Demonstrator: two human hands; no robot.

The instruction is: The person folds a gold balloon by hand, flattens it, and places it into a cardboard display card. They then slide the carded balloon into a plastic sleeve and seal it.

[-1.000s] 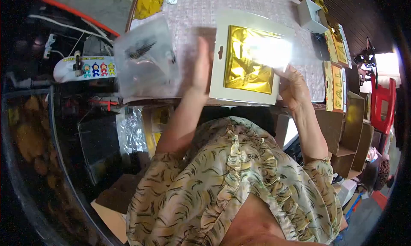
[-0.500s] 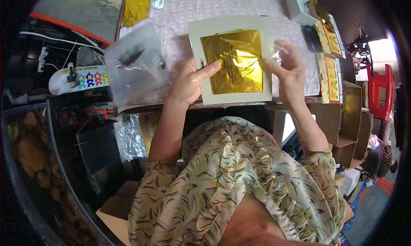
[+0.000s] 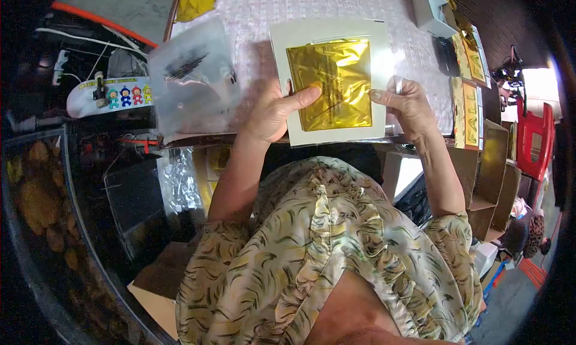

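A cream-white card (image 3: 300, 136) is held up over the table's near edge, with a shiny gold foil sheet (image 3: 345, 90) lying flat against its front. My left hand (image 3: 273, 111) grips the card's left side, its thumb pressed on the foil and its fingers behind. At the right edge, my right hand (image 3: 411, 105) pinches the card, its thumb tip just beside the foil and its other fingers curled. A small clear strip shows near those fingers; I cannot make out what it is. Left of the card lies a translucent plastic sleeve (image 3: 195, 81) with dark marks.
The patterned tablecloth (image 3: 312, 3) covers the table. Gold material (image 3: 197, 0) lies at its far left, a white open box (image 3: 433, 14) at the far right. Printed yellow boxes (image 3: 471, 114) line the right edge. Cardboard boxes (image 3: 483, 183) stand below, near a red plastic stool (image 3: 534, 135).
My right hand's fingers have drawn in, and its thumb rests on the card's right edge. My left thumb has slid slightly further onto the foil. The head view has shifted a little.
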